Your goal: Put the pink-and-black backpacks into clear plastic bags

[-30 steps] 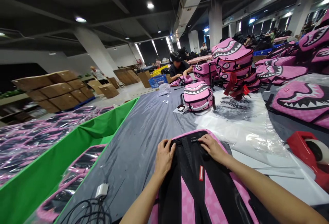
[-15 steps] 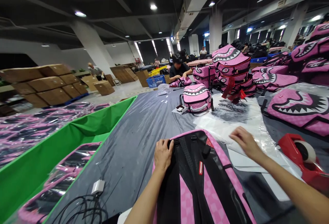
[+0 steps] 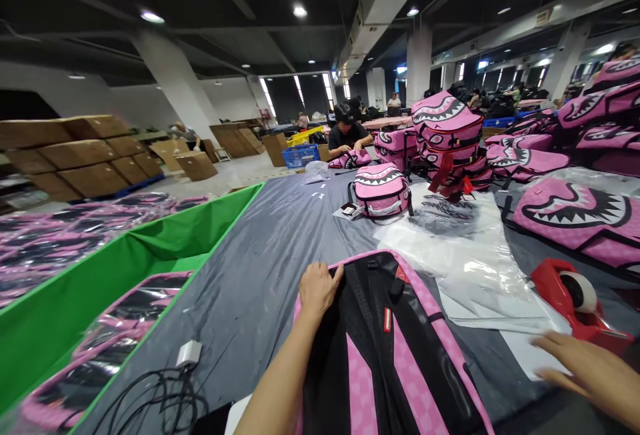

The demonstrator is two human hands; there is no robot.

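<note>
Your left hand (image 3: 319, 290) is gripping the backpack (image 3: 385, 372), far edge; your right hand (image 3: 593, 372) is hovering, fingers parted, near the tape dispenser (image 3: 580, 323).

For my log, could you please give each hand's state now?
Left hand: holding the pink-black backpack.
Right hand: open, near the red tape dispenser.

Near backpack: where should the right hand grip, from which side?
On the backpack, probably the pink top-right rim, the right hand coming from the right: it lies flat, straps up, that corner uncovered, while the left hand covers the top-left.
</note>
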